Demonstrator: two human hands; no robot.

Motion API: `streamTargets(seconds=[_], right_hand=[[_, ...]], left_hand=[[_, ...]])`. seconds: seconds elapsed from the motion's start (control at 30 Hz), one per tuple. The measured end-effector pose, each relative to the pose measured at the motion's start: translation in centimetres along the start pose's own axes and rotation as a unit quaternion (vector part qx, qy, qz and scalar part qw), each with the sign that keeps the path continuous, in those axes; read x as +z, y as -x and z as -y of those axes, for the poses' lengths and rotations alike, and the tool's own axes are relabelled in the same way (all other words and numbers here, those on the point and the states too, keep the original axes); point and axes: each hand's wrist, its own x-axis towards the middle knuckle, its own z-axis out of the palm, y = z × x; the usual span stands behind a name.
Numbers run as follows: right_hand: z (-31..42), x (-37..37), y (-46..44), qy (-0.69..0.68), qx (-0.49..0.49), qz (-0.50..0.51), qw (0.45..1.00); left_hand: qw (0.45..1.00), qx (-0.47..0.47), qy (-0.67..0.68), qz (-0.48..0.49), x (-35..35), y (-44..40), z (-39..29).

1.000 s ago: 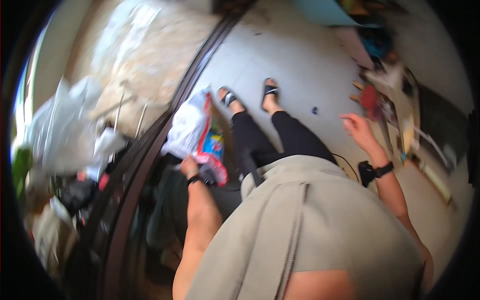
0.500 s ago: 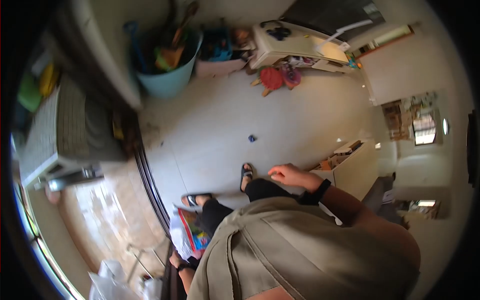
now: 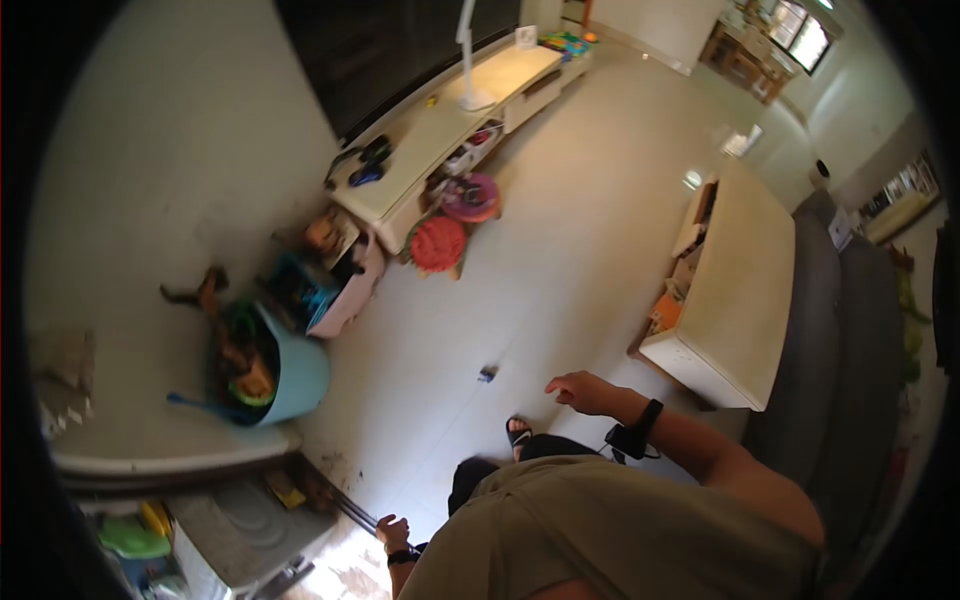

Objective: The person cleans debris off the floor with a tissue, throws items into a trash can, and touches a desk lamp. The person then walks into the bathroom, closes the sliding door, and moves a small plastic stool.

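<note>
My right hand (image 3: pixel 582 392) hangs in the air over the pale floor, right of centre, its fingers loosely bent and apart, holding nothing. A black band and a dark device (image 3: pixel 636 432) are at that wrist. Low in the view, my left hand (image 3: pixel 393 533) is beside the sliding-door track (image 3: pixel 352 510), with its fingers somewhat apart and no object visible in them. A small dark blue item (image 3: pixel 487 374) lies on the floor ahead of my sandalled foot (image 3: pixel 518 432).
A blue tub (image 3: pixel 300 368) and a pink bin (image 3: pixel 355 290) stand by the left wall. Beyond are a red stool (image 3: pixel 437 244), a purple stool (image 3: pixel 472 198) and a long cabinet (image 3: pixel 400 170). On the right are a white-topped table (image 3: pixel 745 290) and a grey sofa (image 3: pixel 830 330).
The view has swung from the doorway toward the room. The white and red bag beside my left hand has left view. My left hand's fingers now look looser; my right hand stays raised and empty.
</note>
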Motion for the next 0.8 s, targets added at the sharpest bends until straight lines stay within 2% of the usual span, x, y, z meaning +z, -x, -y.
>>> streamTargets(seconds=[0.03, 0.07, 0.1, 0.13, 0.2, 0.23, 0.3, 0.33, 0.4, 0.5, 0.53, 0.57, 0.6, 0.63, 0.67, 0.7, 0.73, 0.77, 0.8], right_hand=[[-0.3, -2.1, -0.2, -0.003, -0.002, 0.001, 1.000], [-0.1, -4.6, -0.2, -0.007, 0.033, 0.003, 0.999], [-1.5, -6.5, -0.6, -0.013, 0.039, -0.012, 0.999], [-3.1, -7.9, -0.9, -0.007, 0.051, -0.034, 0.998], [-6.3, -10.5, -1.1, 0.001, 0.072, -0.094, 0.993], [-7.3, -11.9, -0.7, -0.003, 0.085, -0.106, 0.991], [-8.9, -15.1, -0.1, -0.021, 0.140, -0.155, 0.978], [-10.2, -16.0, 0.3, -0.020, 0.149, -0.182, 0.972], [-12.1, -17.3, 1.8, -0.046, 0.226, -0.209, 0.950], [-17.0, -17.6, 3.4, -0.075, 0.324, -0.258, 0.907], [-18.5, -17.7, 4.0, -0.048, 0.335, -0.257, 0.905], [-20.1, -17.9, 4.1, -0.035, 0.355, -0.229, 0.906], [-20.2, -18.2, 3.9, -0.043, 0.358, -0.233, 0.903], [-19.2, -19.9, 3.6, -0.081, 0.396, -0.232, 0.885], [-19.0, -21.1, 2.8, -0.130, 0.413, -0.252, 0.866], [-19.3, -22.0, 2.1, -0.178, 0.427, -0.263, 0.847], [-20.0, -22.9, 1.4, -0.156, 0.429, -0.277, 0.845], [-20.9, -23.5, 0.4, -0.137, 0.429, -0.291, 0.844], [-21.7, -24.5, -0.4, -0.172, 0.432, -0.304, 0.831]], left_hand=[[0.995, -0.053, 0.070, 0.041, -1.5, 3.6, -6.8], [0.999, 0.006, 0.033, -0.018, -2.0, 7.3, -12.9], [0.994, 0.089, -0.052, -0.036, -1.1, 6.1, -13.9], [0.992, 0.106, -0.062, -0.033, -0.2, 4.8, -15.0], [0.992, 0.068, -0.086, 0.069, 3.1, -0.2, -15.8], [0.975, 0.128, -0.162, 0.084, 4.6, -3.6, -15.8], [0.975, 0.019, -0.181, 0.124, 8.6, -8.2, -19.2], [0.974, 0.030, -0.184, 0.128, 9.9, -9.5, -21.8], [0.949, 0.131, -0.279, 0.066, 12.4, -12.6, -29.1], [0.873, 0.293, -0.390, -0.018, 19.2, -15.8, -42.4], [0.859, 0.309, -0.407, -0.022, 19.9, -14.0, -48.6], [0.882, 0.266, -0.381, 0.076, 21.1, -13.8, -55.2], [0.865, 0.355, -0.353, 0.034, 23.4, -14.3, -59.5], [0.755, 0.469, -0.454, 0.063, 25.8, -15.2, -64.5], [0.599, 0.653, -0.463, -0.001, 28.6, -17.3, -68.5], [0.610, 0.687, -0.395, 0.013, 31.7, -17.9, -73.6], [0.464, 0.743, -0.426, -0.227, 36.2, -19.6, -77.9], [0.583, 0.712, -0.392, 0.000, 35.7, -16.0, -82.8], [0.606, 0.738, -0.294, 0.045, 37.8, -15.3, -87.4]])
